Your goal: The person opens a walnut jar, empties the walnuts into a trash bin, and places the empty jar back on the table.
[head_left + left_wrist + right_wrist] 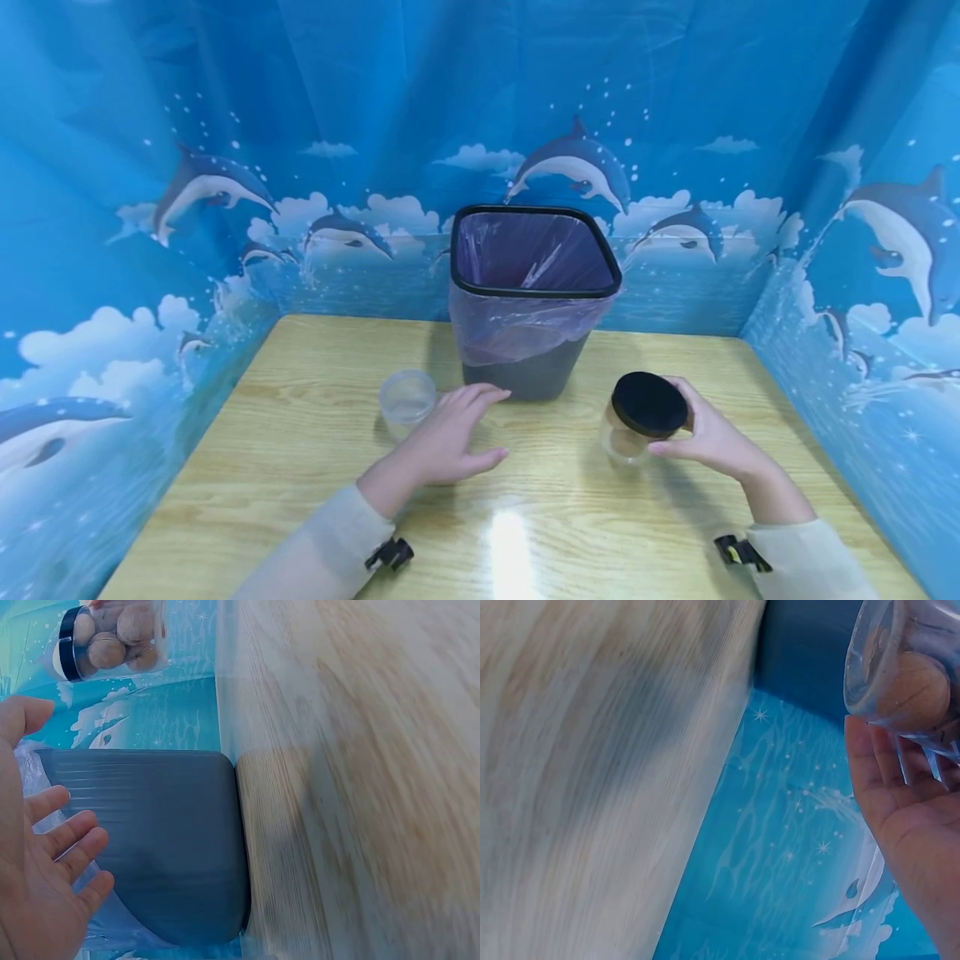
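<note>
Right hand [708, 433] grasps clear black-lidded jar of walnuts [641, 417], apparently tilted; left hand [450, 433], fingers relaxed, hovers near the grey lined bin [532, 287].

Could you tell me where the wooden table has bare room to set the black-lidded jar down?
Free: the near strip of the wooden table between both sleeves, and the far-left corner. Crowded: before the grey bag-lined bin, beside the clear plastic cup and left hand.

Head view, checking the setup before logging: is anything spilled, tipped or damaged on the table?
Nothing stands out. The lined waste bin and clear cup stand upright, and the lidded jar of walnuts is upright in the right hand.
</note>
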`<move>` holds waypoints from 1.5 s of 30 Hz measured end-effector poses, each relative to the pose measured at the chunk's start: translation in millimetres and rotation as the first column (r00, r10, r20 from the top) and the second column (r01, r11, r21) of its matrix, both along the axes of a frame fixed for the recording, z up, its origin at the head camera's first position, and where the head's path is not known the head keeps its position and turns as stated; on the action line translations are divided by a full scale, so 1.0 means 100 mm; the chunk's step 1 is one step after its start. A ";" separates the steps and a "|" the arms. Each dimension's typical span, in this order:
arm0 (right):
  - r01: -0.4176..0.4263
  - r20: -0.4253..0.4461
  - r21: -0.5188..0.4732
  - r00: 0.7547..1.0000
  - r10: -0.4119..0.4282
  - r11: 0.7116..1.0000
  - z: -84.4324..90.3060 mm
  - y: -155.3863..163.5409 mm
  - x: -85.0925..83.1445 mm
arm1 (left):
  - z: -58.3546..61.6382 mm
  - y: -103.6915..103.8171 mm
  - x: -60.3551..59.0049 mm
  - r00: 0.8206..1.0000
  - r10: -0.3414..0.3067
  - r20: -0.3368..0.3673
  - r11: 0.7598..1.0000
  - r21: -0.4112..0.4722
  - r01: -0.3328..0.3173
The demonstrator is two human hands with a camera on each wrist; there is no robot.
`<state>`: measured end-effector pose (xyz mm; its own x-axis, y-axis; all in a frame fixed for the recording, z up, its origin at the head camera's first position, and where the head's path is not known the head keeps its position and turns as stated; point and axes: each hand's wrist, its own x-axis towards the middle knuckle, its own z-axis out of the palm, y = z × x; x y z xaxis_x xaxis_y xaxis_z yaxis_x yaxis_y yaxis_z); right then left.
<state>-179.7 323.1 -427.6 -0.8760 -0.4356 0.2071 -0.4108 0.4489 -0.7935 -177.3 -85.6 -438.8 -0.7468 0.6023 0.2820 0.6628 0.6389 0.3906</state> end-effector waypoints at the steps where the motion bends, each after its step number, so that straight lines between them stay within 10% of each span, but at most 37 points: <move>1: -0.002 -0.001 0.001 1.000 0.002 1.000 0.00 -0.01 0.00 | 0.00 0.01 0.00 1.000 0.003 0.000 1.000 -0.003 -0.003; 45: 0.004 -0.078 0.146 0.997 0.008 0.989 0.07 -0.55 0.03 | 0.12 0.51 -0.08 0.998 -0.067 -0.007 0.991 0.118 0.067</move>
